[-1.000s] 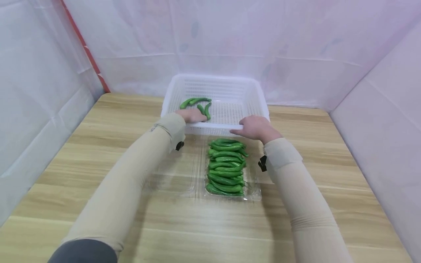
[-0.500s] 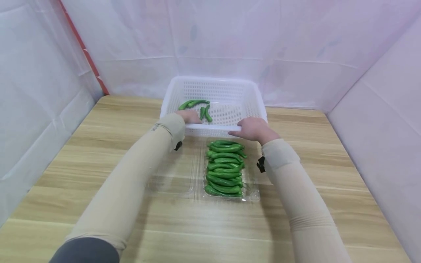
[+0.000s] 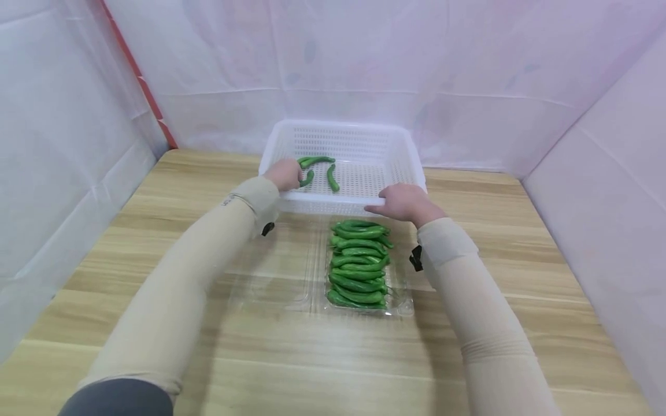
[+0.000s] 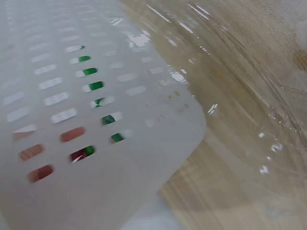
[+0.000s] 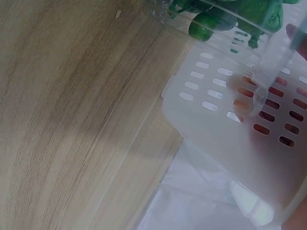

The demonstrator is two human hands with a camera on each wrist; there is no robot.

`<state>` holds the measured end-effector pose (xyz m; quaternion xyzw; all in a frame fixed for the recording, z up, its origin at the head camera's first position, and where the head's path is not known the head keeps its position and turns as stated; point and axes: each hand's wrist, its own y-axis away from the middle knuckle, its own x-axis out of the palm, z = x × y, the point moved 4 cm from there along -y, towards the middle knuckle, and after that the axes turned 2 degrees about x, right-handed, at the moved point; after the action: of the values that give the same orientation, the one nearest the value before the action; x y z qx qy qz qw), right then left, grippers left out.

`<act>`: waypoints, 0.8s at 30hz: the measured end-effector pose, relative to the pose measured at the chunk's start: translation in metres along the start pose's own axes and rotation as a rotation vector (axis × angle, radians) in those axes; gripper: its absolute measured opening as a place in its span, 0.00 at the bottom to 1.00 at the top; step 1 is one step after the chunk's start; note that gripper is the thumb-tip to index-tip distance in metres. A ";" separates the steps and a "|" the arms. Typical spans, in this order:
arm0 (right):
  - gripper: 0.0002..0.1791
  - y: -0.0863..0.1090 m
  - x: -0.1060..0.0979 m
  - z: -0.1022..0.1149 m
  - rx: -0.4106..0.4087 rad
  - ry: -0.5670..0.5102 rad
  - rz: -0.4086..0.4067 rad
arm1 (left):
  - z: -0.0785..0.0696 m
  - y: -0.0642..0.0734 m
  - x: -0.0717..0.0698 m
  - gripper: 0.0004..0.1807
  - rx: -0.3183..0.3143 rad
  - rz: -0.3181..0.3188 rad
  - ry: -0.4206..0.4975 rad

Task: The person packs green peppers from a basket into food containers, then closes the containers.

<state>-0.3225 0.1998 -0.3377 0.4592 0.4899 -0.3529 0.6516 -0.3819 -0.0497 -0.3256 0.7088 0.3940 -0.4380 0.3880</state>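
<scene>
In the head view my left hand [image 3: 284, 174] reaches over the near left rim into a white slotted plastic basket [image 3: 333, 206]. Its curled fingers hold a small green chili pepper [image 3: 309, 178]; the fingertips are partly hidden. Another chili pepper [image 3: 333, 178] lies on the basket floor to the right, with a couple more farther back. My right hand [image 3: 406, 202] grips the basket's near right rim, thumb outside. Through the slots in the left wrist view, fingers [image 4: 73, 134] and green pepper [image 4: 96, 86] show. The right wrist view shows fingers [image 5: 267, 116] behind the basket wall.
A clear plastic clamshell box [image 3: 400, 306] lies unfolded in front of the basket. Its right half holds a stacked column of green chili peppers [image 3: 359, 266]; its lid half [image 3: 276, 277] lies to the left. White sheeting [image 3: 354, 58] encloses the wooden table [image 3: 333, 358].
My left hand has shifted left inside the basket, and one of the two nearer chili peppers has moved left with it, apart from the other. My right hand stays on the rim.
</scene>
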 end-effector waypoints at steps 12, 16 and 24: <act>0.32 -0.002 -0.001 -0.003 0.001 0.008 -0.011 | -0.010 0.028 -0.018 0.14 0.123 -0.136 0.172; 0.30 -0.003 0.000 -0.003 -0.002 0.004 -0.012 | -0.013 0.038 -0.017 0.14 0.154 -0.150 0.229; 0.31 -0.003 0.000 -0.006 -0.003 -0.006 -0.014 | -0.027 0.058 -0.014 0.12 0.257 -0.205 0.288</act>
<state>-0.3266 0.2046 -0.3394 0.4539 0.4917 -0.3581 0.6512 -0.3256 -0.0507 -0.2923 0.7638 0.4563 -0.4163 0.1873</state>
